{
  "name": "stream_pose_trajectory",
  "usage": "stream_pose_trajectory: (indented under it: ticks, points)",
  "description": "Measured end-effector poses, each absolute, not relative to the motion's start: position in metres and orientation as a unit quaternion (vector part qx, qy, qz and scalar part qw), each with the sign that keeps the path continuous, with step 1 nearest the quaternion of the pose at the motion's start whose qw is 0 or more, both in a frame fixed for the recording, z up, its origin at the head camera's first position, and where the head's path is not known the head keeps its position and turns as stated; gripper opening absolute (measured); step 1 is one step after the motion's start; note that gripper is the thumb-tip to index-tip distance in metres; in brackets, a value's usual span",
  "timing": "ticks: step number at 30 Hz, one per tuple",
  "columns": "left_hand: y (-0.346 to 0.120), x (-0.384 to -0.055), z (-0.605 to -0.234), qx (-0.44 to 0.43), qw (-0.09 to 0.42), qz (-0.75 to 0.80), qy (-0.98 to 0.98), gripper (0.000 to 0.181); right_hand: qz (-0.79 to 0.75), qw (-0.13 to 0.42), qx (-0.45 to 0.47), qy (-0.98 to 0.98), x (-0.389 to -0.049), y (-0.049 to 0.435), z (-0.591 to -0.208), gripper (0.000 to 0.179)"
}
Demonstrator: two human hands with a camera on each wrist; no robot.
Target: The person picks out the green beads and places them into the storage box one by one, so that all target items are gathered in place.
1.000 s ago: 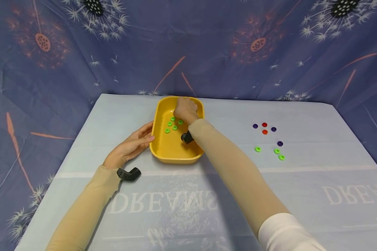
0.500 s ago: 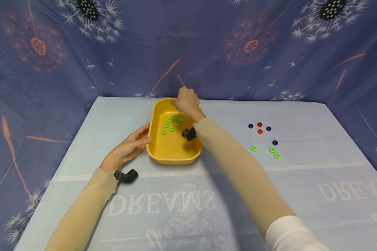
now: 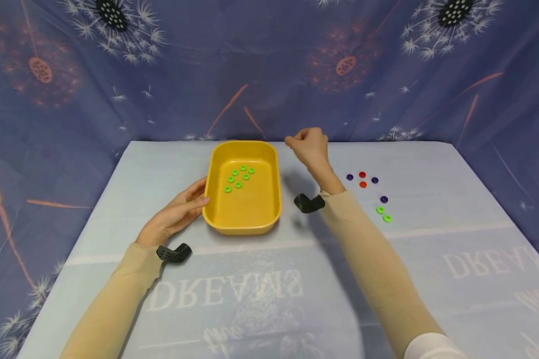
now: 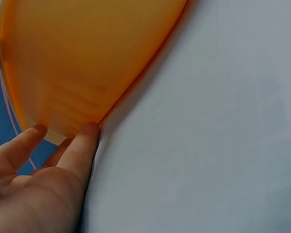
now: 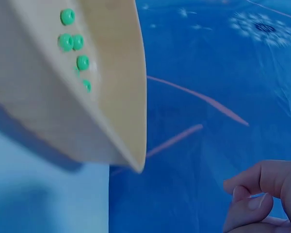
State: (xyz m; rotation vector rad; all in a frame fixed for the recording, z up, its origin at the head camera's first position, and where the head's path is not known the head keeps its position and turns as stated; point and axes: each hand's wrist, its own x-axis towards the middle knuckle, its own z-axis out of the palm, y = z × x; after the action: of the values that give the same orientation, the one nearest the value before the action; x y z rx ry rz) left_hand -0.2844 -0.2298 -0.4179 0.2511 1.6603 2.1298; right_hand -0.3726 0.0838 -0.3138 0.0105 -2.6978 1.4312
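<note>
In the head view, a yellow tray [image 3: 243, 212] stands on the table with several green beads [image 3: 238, 185] lying in it. My left hand [image 3: 172, 217] rests at the tray's left side. The left wrist view shows its fairly straight fingers and thumb [image 4: 77, 153] touching the tray's outer wall [image 4: 92, 58]. To the right of the tray, my right hand [image 3: 311, 149] is raised above the table. Its fingers are loosely curled, with nothing seen between thumb and forefinger [image 5: 262, 177] in the right wrist view.
Right of the tray lie loose beads: two red [image 3: 362, 175], several dark purple [image 3: 384, 199] and two visible green [image 3: 380, 210]. My right forearm [image 3: 377, 249] crosses the table beside them. A blue patterned cloth [image 3: 269, 65] hangs behind the table's far edge.
My right hand has come up out of the tray and moved right. Another green bead now shows in the tray. One loose green bead has gone from sight behind my right forearm.
</note>
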Motion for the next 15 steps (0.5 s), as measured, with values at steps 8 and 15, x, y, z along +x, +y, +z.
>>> stream_pose_trajectory:
  ticks: [8, 15]
  points:
    - [-0.23, -0.283, -0.417, 0.087, 0.213, 0.767, 0.599, 0.078, 0.497, 0.071, -0.031, -0.864, -0.359, 0.113, -0.315, 0.023]
    - [-0.229, -0.284, -0.417, 0.09, 0.214, 0.767, 0.599, 0.077, 0.524, 0.088, -0.061, -0.845, -0.35, 0.136, -0.324, 0.02]
